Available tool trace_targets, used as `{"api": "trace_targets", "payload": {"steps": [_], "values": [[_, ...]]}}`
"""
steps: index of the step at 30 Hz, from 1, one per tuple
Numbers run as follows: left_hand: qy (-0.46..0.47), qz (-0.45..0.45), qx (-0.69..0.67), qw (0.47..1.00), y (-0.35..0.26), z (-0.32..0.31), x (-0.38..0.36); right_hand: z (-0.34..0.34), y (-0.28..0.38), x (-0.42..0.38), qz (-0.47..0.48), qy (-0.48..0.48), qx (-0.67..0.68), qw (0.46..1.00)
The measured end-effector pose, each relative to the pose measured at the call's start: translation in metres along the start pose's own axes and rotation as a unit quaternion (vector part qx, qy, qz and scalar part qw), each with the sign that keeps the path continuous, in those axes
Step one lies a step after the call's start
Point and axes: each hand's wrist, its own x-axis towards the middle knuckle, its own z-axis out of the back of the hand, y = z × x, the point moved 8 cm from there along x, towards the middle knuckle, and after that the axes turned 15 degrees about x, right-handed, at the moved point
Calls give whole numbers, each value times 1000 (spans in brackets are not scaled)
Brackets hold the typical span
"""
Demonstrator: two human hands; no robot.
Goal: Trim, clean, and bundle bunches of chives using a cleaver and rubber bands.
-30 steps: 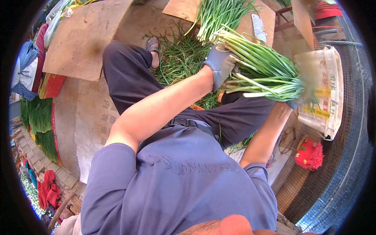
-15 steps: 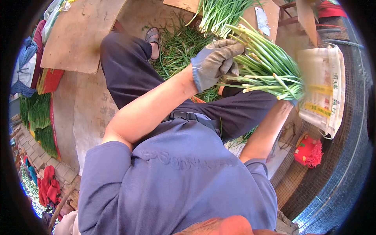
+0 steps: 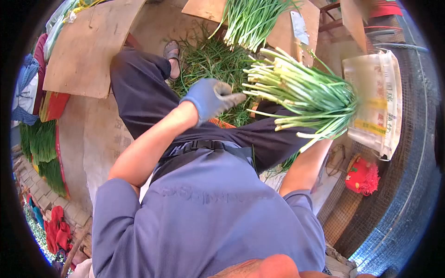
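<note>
Gloved left hand loosely curled, left elbow bent, right forearm extended

The right hand is hidden behind the green bundle; the shirt lettering is unreadable

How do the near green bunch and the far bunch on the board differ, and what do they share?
Place: the near bunch is raised over the right leg; the far bunch lies on the board.
Direction: the near bunch's pale ends point left in the picture; the far bunch's point down.
Look: the near bunch shows more pale stem; the far bunch is mostly green.
Both have thin stalks.
</note>
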Motion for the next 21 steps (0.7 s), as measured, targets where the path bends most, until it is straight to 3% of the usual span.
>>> {"api": "trace_targets", "payload": {"steps": [1,3,4,8,11,16,18,20,21], "values": [[-26,-35,31,999,-4,-2,1,-9,1,-2,-1,5,25,1000],[-207,-122,-100,966,-26,15,-13,-26,3,-6,2,12,65,998],[-303,-169,-18,938,-38,29,-21,-34,5,-10,3,13,78,997],[-348,-228,21,909,-52,27,-13,-56,11,-12,7,32,129,991],[-431,-195,53,879,-68,54,-28,-67,17,-14,9,44,154,987],[-298,-264,25,917,-66,36,-16,-79,22,-16,8,59,183,981],[-133,-232,-208,941,-55,21,0,-83,22,-13,7,65,193,979],[55,-190,-424,884,-47,-7,15,-86,24,-13,5,71,200,977],[141,-195,-442,864,-58,-8,6,-87,24,-14,5,73,204,976]]}}
